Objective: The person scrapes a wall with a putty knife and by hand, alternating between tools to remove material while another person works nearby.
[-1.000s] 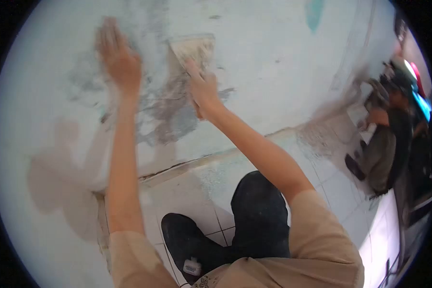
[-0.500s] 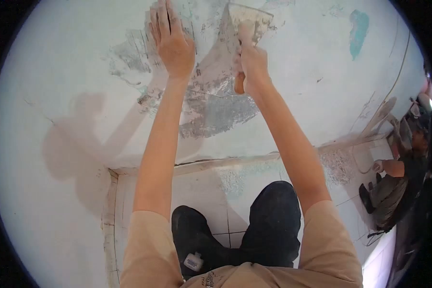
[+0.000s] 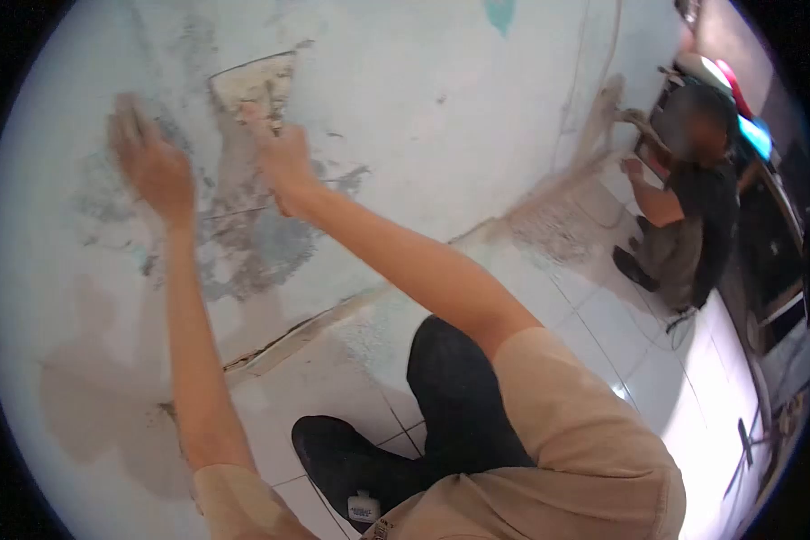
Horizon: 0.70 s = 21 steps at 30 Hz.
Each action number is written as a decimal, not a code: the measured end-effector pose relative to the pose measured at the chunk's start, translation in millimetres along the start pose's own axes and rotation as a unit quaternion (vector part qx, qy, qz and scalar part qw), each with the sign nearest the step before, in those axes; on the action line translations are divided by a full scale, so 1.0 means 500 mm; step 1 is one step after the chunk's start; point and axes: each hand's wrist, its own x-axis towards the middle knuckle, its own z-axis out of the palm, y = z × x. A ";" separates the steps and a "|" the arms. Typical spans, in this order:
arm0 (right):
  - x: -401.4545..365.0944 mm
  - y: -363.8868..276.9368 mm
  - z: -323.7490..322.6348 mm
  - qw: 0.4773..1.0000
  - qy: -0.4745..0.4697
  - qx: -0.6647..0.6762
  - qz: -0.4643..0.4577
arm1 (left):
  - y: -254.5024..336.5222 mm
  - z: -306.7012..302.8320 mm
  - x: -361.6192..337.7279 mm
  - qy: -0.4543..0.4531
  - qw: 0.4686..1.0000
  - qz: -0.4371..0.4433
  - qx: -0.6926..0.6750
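Observation:
My right hand (image 3: 279, 162) grips a wide putty knife (image 3: 259, 83) by its handle, the blade pointing up against the wall. To its left, my left hand (image 3: 153, 171) lies with fingers stretched out on the wall, holding nothing and somewhat blurred. Around and below both hands, a rough grey patch (image 3: 279, 247) with worn, flaking paint shows on the pale wall (image 3: 405, 144).
A co-worker (image 3: 684, 198) crouches at the right near the wall's foot. White floor tiles (image 3: 612, 337) run below the wall, with pale debris (image 3: 558, 229) along its base. A turquoise patch (image 3: 500, 13) shows high on the wall.
The view has swung to the right, so the wall and both hands appear farther left and the co-worker is more fully in view. My right hand still holds the putty knife.

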 end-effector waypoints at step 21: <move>-0.143 0.190 -0.114 0.985 -0.059 0.065 0.147 | -0.022 0.034 0.076 0.090 0.996 -0.010 0.021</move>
